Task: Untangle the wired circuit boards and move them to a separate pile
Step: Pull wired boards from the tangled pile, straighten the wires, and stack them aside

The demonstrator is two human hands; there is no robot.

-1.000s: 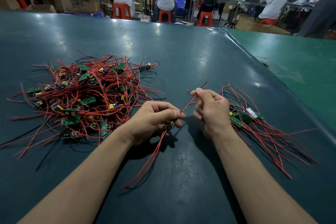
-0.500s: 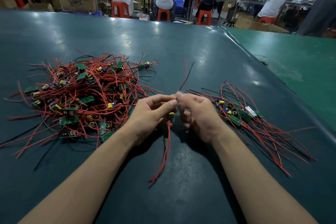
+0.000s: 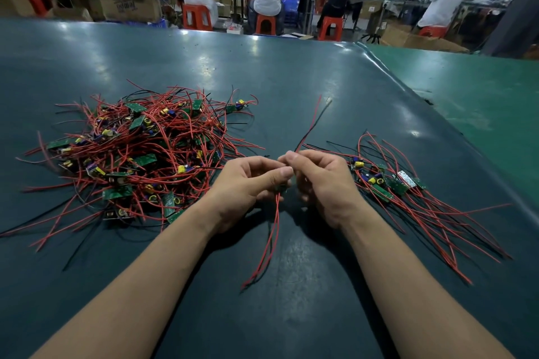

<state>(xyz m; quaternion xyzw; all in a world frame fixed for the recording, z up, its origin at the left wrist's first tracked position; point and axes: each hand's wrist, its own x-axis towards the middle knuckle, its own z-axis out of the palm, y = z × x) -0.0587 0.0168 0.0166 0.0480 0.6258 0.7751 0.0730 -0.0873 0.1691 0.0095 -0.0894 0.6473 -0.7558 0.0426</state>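
Between the tangled pile (image 3: pixel 140 154) and sorted pile (image 3: pixel 408 192), my left hand (image 3: pixel 248 186) and right hand (image 3: pixel 318 181) pinch one wired board (image 3: pixel 281 188).

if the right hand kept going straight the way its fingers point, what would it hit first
The right hand points left, so it would meet the left hand almost at once; their fingertips look nearly touching.

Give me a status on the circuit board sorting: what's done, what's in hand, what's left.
Done: a small sorted pile of a few boards lies to the right, wires combed roughly one way. In hand: the left hand and right hand pinch one board between them, its red wires trailing toward the camera. Left: the big tangled heap on the left, clearly most of the job.
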